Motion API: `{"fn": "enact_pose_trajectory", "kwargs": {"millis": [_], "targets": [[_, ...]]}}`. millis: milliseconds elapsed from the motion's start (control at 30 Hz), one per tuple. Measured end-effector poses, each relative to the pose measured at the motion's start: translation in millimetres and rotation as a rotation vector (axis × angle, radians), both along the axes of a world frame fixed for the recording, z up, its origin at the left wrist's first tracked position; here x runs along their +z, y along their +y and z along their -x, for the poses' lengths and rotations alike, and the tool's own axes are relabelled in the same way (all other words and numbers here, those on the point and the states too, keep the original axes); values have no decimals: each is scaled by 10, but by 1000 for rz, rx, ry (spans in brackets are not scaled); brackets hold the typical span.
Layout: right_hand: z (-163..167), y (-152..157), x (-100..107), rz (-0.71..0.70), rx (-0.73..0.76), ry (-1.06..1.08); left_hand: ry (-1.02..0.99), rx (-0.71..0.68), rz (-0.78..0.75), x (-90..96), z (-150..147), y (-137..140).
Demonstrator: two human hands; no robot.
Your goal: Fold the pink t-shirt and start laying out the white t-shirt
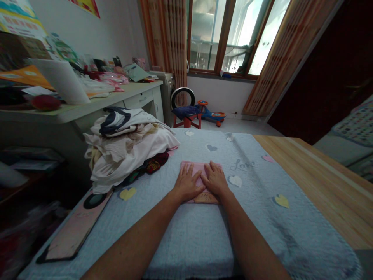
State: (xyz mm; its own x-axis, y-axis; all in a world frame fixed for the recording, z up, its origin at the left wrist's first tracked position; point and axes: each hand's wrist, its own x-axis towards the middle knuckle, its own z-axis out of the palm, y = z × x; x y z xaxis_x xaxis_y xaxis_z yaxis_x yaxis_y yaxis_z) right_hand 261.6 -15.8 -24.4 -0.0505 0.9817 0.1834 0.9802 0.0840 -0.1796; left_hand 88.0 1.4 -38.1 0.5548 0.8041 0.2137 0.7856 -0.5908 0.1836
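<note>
A pink folded cloth (pixel 198 180) with an orange printed patch lies flat on the light blue heart-patterned cover (pixel 201 241). My left hand (pixel 187 182) rests palm down on its left part, fingers spread. On the right part lies my right hand (pixel 215 179), also flat with its fingers extended. The two thumbs point toward each other over the cloth, and the hands hide much of its surface. To the left is a heaped pile of clothes (pixel 128 144), mostly white and beige, with a dark navy-and-white piece on top.
A long pinkish board (pixel 72 233) with a dark round hole lies at the cover's left edge. Bare wood (pixel 314 175) shows at right. Beyond stand a red stool (pixel 187 121) and a blue ride-on toy (pixel 211 113). A cluttered desk (pixel 136 91) runs along the left wall.
</note>
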Motion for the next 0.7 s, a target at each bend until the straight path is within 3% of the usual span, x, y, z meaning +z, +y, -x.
{"fn": "enact_pose_trajectory", "kwargs": {"millis": [167,500,700], "targets": [[-71,-10,14,-117,-97,74,11,43,-8,-41,-10,12],[-44,16,-12,8,-132,-13,15,69,0,0,-21,1],[-73,13,-7,-69,-147,30,-1,-192,-43,46,-80,47]]}}
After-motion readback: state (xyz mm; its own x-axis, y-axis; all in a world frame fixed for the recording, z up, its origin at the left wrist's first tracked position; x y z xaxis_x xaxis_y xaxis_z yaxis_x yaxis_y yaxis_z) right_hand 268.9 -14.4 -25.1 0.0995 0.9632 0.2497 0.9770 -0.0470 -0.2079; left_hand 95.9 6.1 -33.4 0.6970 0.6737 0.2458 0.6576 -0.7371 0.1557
